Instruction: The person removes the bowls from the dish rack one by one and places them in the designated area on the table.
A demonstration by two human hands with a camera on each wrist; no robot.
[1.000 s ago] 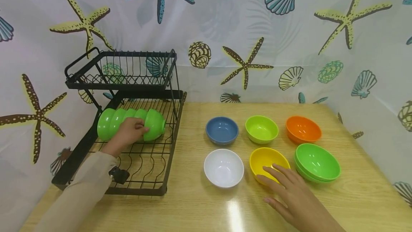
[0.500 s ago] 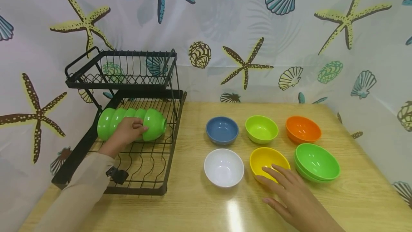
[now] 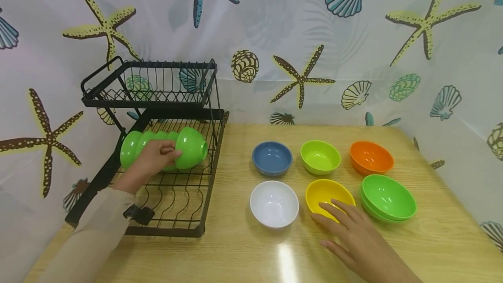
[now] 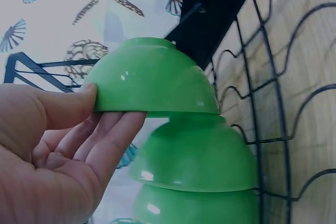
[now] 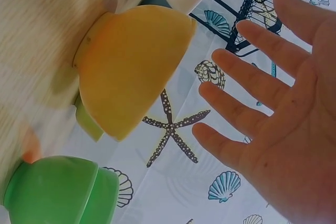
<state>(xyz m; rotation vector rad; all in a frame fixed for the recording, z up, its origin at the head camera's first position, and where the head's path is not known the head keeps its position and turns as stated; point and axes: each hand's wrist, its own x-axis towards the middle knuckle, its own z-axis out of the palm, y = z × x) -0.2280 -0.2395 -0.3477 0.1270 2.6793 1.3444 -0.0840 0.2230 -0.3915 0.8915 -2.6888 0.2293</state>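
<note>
My left hand [image 3: 154, 159] pinches the rim of a green bowl [image 3: 191, 148], the rightmost of a row lying on its side in the black dish rack [image 3: 202, 226]. In the left wrist view the thumb presses the outside of this green bowl [image 4: 152, 80] while the fingers reach inside its rim. The other green bowls [image 4: 194, 156] stand in line behind it, partly covered by the hand in the head view. Over the yellow bowl [image 3: 324, 193] hovers my right hand [image 3: 355, 239], fingers spread and holding nothing; the right wrist view shows a gap between it and the yellow bowl [image 5: 134, 66].
On the wooden table stand a white bowl [image 3: 273, 204], a blue bowl [image 3: 272, 158], a lime bowl [image 3: 320, 157], an orange bowl [image 3: 371, 157] and two stacked green bowls [image 3: 387, 198]. The rack's upper shelf [image 3: 149, 104] overhangs its back part. A patterned curtain [image 3: 251, 34] hangs behind.
The rightmost green bowl has shifted slightly right and up, tilting a little away from the row, with my left hand on it. My right hand stays nearly still.
</note>
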